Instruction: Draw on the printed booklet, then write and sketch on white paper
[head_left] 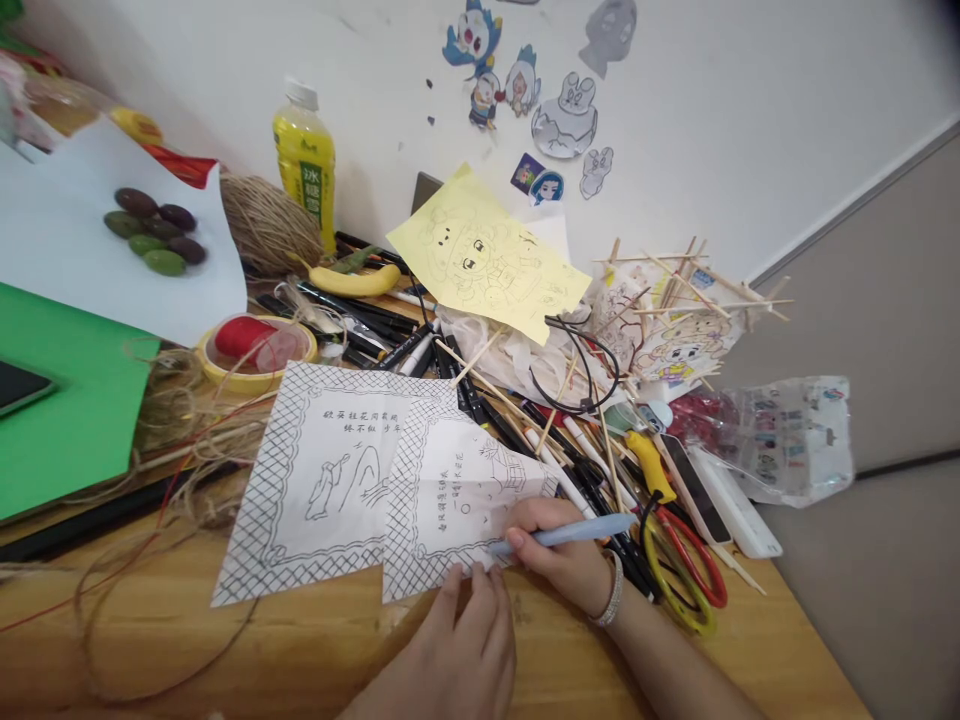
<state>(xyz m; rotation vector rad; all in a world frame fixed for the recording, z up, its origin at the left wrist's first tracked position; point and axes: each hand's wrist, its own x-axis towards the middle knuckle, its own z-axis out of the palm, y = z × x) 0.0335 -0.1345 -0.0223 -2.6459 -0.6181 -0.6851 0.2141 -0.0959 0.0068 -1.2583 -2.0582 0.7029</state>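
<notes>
My right hand (pixel 551 550) is closed around a light blue pen (pixel 585 530), whose tip meets the lower edge of a drawn sheet of paper (pixel 424 500). That sheet carries a crosshatched border, handwritten characters and a small house drawing. Just below its bottom edge rests my left hand (pixel 469 630), fingers stretched out and fingertips touching the paper. Partly under this sheet lies a second bordered paper (pixel 300 500) with figures and writing. A sparkly bracelet (pixel 613 592) circles my right wrist.
Many markers (pixel 375 320) and sticks crowd the table behind the papers. Red and yellow scissors (pixel 682 570) lie right of my right hand. A yellow drink bottle (pixel 304 160) stands by the wall. Tape with red thread (pixel 251 345) and a green sheet (pixel 67 390) are left.
</notes>
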